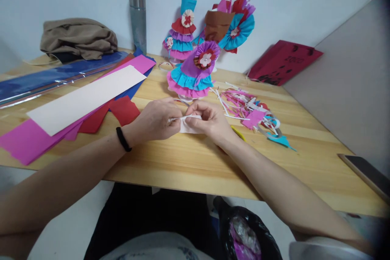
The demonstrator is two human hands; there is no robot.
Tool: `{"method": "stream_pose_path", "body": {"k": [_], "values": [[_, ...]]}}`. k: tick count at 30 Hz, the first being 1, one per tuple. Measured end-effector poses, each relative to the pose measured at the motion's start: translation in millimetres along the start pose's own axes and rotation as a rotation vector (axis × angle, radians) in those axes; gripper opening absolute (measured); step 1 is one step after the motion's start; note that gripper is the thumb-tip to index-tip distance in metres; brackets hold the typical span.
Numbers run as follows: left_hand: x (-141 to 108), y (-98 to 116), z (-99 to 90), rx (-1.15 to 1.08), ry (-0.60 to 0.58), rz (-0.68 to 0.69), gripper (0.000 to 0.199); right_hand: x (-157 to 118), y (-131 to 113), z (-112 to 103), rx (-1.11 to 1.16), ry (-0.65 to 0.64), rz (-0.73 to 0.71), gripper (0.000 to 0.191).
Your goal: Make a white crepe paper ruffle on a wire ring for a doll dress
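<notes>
Between my two hands, low over the wooden table (170, 162), is a small piece of white crepe paper (189, 126). My left hand (160, 118), with a black band at the wrist, pinches its left end. Thumb and fingers of my right hand (209, 120) close on its upper right part. The paper's top edge looks gathered, though fingers hide much of it. Just behind my hands stands a small dress form in a purple, blue and pink paper dress (190, 74). A yellow-handled tool (238, 133) lies partly hidden by my right wrist.
Paper sheets, a white one (88, 99) uppermost, lie at left. Paper scraps (243, 107) are heaped at right. Behind stand two more dressed forms (183, 34) (224, 28) and a flask (137, 20). A red bag (284, 63), brown cloth (77, 38) and phone (365, 174) edge the table.
</notes>
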State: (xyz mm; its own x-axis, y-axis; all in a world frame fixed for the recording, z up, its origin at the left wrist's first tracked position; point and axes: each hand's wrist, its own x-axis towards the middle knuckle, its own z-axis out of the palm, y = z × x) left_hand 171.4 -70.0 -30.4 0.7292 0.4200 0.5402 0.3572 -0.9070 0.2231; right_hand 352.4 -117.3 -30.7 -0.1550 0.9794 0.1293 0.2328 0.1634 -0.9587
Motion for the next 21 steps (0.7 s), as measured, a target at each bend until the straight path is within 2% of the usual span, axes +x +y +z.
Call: {"method": "stream_pose_path", "body": {"k": [3, 7, 12, 16, 21], "values": [[0.3, -0.3, -0.8, -0.072, -0.015, -0.002, 0.023, 0.0, 1.2, 0.1, -0.006, 0.002, 0.003, 0.015], [0.9, 0.4, 0.3, -0.096, 0.045, -0.054, 0.021, -0.8, 0.3, 2.7, -0.018, 0.019, -0.008, 0.012], [0.4, -0.3, 4.0, -0.129, 0.03, 0.007, 0.024, -0.9, -1.5, 6.4, -0.037, 0.021, -0.021, 0.013], [-0.2, -3.6, 4.2, -0.11, 0.035, -0.003, 0.027, -1.4, -3.3, 5.2, -0.045, 0.008, -0.048, 0.016], [1.1, -4.1, 2.1, -0.057, 0.087, 0.015, 0.028, -6.3, -7.8, 0.3, -0.345, 0.101, -0.215, 0.025]]}}
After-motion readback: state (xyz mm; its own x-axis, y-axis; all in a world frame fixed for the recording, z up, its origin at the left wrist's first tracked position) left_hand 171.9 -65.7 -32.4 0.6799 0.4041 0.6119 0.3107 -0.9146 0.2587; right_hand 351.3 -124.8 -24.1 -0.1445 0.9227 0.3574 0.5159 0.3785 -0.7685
